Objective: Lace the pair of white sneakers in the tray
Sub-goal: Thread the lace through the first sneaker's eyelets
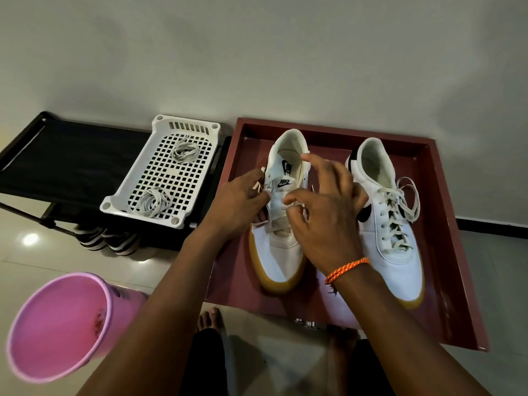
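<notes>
both sneakers in maroon tray. right sneaker already laced; left sneaker being done. left hand pinches lace end taut for threading, right hand half open over eyelets, grip unclear. spare laces in white basket left of tray

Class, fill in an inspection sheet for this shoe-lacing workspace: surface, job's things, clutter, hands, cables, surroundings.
Surface: dark red tray on a tiled floor.
Job's things: right sneaker laced; left sneaker being laced.
Clutter: white basket holding two lace bundles; pink bucket.
Hands: left hand pinches a lace end; right hand over the tongue, fingers spread.
Cables: nothing seen.
Surroundings: plain wall, black rack.
</notes>
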`<action>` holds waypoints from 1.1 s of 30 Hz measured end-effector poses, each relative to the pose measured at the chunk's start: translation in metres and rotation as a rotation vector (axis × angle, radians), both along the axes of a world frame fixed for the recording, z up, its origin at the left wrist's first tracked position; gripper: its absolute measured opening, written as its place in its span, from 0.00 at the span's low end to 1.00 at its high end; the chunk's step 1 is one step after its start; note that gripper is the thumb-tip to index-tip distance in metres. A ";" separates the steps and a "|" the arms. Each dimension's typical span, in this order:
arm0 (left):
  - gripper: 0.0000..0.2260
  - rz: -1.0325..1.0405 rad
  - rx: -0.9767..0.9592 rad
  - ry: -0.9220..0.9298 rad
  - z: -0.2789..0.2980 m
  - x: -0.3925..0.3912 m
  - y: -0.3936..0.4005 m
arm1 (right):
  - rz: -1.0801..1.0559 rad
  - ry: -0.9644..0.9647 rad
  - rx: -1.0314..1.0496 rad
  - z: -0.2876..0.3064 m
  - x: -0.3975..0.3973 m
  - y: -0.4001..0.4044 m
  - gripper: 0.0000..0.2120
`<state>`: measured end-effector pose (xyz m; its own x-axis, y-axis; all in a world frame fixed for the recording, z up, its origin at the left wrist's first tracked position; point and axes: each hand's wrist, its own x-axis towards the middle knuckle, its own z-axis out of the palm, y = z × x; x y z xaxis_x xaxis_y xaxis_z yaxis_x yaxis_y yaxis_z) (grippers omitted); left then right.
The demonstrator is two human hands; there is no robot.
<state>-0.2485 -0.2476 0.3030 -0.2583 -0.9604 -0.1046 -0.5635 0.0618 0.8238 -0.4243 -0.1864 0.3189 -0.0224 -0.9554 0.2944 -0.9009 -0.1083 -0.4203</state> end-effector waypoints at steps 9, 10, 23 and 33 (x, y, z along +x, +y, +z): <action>0.04 -0.011 0.027 0.025 0.001 0.001 0.001 | 0.080 0.064 0.133 -0.018 0.017 0.005 0.06; 0.04 -0.014 0.035 0.038 0.001 0.001 0.000 | 0.061 0.045 0.121 -0.014 0.015 0.004 0.08; 0.03 0.010 0.004 0.001 -0.001 0.000 -0.003 | 0.071 0.075 0.145 -0.020 0.019 0.007 0.08; 0.04 -0.003 0.013 0.008 0.000 0.001 -0.002 | -0.042 -0.015 0.055 -0.006 0.007 0.000 0.03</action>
<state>-0.2478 -0.2491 0.3027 -0.2620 -0.9583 -0.1146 -0.5565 0.0530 0.8291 -0.4176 -0.1864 0.3134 -0.0671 -0.9682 0.2410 -0.8978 -0.0468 -0.4378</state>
